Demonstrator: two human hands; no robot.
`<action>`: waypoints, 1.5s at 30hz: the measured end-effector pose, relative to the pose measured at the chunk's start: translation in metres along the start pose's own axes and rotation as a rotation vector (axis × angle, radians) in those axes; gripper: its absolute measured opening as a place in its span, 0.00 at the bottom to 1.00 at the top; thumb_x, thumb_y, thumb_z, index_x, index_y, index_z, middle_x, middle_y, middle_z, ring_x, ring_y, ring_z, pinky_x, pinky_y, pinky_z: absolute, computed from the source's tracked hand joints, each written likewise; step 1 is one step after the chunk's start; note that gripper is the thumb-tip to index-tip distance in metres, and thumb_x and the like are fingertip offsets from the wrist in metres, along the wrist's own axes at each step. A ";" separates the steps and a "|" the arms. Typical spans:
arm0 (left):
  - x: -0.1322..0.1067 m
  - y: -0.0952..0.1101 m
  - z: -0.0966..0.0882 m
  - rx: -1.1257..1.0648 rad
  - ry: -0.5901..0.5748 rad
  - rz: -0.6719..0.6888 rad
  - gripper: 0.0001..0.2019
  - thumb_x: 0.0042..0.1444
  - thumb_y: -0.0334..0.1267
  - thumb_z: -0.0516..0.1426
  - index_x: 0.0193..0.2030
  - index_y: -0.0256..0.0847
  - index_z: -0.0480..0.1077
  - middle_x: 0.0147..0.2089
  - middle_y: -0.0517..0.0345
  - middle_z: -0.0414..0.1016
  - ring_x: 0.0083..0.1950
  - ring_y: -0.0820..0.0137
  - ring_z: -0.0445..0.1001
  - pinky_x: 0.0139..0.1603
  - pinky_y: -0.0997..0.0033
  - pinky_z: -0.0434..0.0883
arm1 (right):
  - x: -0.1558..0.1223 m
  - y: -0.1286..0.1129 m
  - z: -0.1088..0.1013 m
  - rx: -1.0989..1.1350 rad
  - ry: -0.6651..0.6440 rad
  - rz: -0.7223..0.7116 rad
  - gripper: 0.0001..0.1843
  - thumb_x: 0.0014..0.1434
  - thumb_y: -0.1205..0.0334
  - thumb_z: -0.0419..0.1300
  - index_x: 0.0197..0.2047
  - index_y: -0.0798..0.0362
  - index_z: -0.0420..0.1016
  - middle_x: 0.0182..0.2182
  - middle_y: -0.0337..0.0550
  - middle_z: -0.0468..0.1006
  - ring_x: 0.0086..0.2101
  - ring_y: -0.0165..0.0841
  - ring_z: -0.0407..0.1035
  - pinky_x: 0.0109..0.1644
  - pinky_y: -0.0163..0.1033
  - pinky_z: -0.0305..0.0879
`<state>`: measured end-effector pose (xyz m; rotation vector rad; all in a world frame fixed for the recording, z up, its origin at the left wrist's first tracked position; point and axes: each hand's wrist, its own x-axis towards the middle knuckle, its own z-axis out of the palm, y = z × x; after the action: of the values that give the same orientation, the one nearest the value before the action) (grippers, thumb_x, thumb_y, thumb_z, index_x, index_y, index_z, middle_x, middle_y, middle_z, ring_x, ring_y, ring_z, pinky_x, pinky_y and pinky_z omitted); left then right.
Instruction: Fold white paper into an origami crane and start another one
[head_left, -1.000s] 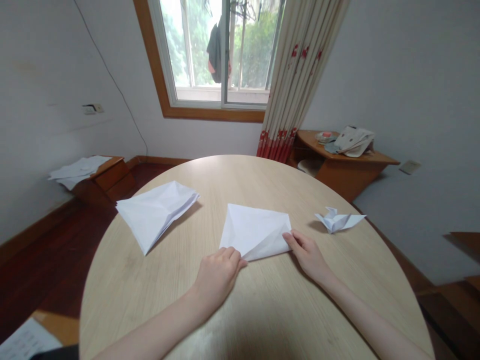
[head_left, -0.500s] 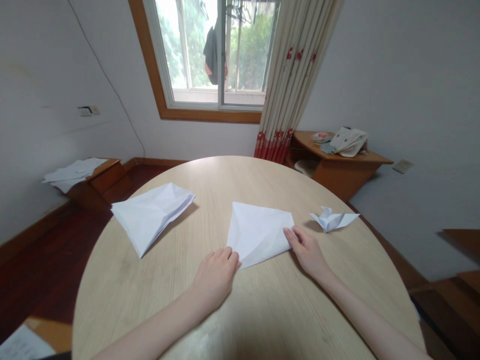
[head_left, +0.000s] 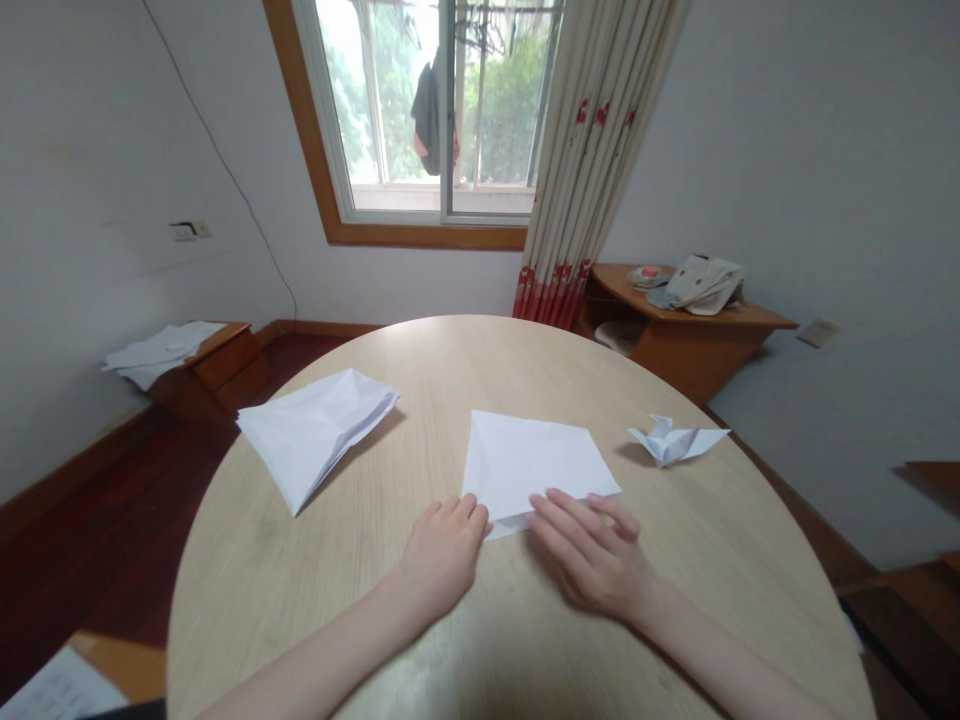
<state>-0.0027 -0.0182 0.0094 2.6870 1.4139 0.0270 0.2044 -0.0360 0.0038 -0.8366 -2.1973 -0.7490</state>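
A folded white sheet of paper (head_left: 529, 455) lies on the round table in front of me. My left hand (head_left: 448, 545) has its fingers curled together on the sheet's near left corner. Across the near edge, my right hand (head_left: 592, 550) lies with fingers stretched out and fingertips on the paper. That hand hides part of the near edge. To the right sits a small folded paper bird (head_left: 671, 440) with its neck upright. Over on the left rests a stack of folded white papers (head_left: 319, 425), apart from both hands.
The round wooden table (head_left: 442, 360) has a curved edge all around. Beyond it stand a wooden corner desk (head_left: 675, 335) with a cloth bag (head_left: 705, 285) and a low cabinet (head_left: 229, 355) with papers. A curtain (head_left: 592, 150) hangs beside the window.
My right hand has let go of the sheet's right corner and moved left and nearer, flattening onto the near edge. The right corner now spreads farther out. My left hand stays at its corner.
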 end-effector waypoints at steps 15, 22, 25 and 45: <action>-0.007 -0.001 0.001 -0.030 0.045 0.269 0.12 0.67 0.35 0.46 0.35 0.37 0.68 0.37 0.54 0.74 0.38 0.64 0.72 0.41 0.62 0.65 | 0.021 0.000 0.012 0.034 -0.565 0.054 0.08 0.50 0.74 0.54 0.31 0.52 0.68 0.32 0.45 0.77 0.49 0.39 0.67 0.66 0.54 0.18; -0.014 -0.004 -0.012 -0.083 -0.026 0.355 0.06 0.63 0.37 0.53 0.36 0.39 0.67 0.39 0.55 0.73 0.41 0.64 0.71 0.42 0.64 0.66 | 0.017 0.001 0.001 0.198 -0.618 0.047 0.11 0.49 0.75 0.52 0.34 0.52 0.68 0.35 0.44 0.78 0.56 0.39 0.63 0.66 0.56 0.15; -0.014 -0.011 -0.025 -0.120 -0.066 0.297 0.07 0.59 0.40 0.59 0.37 0.39 0.67 0.42 0.55 0.71 0.45 0.62 0.70 0.44 0.63 0.67 | 0.016 0.003 0.003 0.238 -0.620 0.048 0.09 0.53 0.74 0.52 0.34 0.52 0.68 0.35 0.45 0.78 0.57 0.38 0.63 0.66 0.57 0.16; -0.034 0.018 0.002 0.038 -0.059 0.241 0.23 0.64 0.44 0.53 0.61 0.33 0.61 0.66 0.37 0.60 0.68 0.52 0.56 0.65 0.54 0.60 | 0.014 0.009 0.004 0.343 -0.618 0.089 0.11 0.58 0.75 0.50 0.33 0.52 0.69 0.34 0.43 0.79 0.59 0.35 0.61 0.67 0.58 0.20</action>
<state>-0.0069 -0.0568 0.0105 2.8468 1.0791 -0.0606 0.2011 -0.0221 0.0142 -1.0731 -2.6911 -0.0480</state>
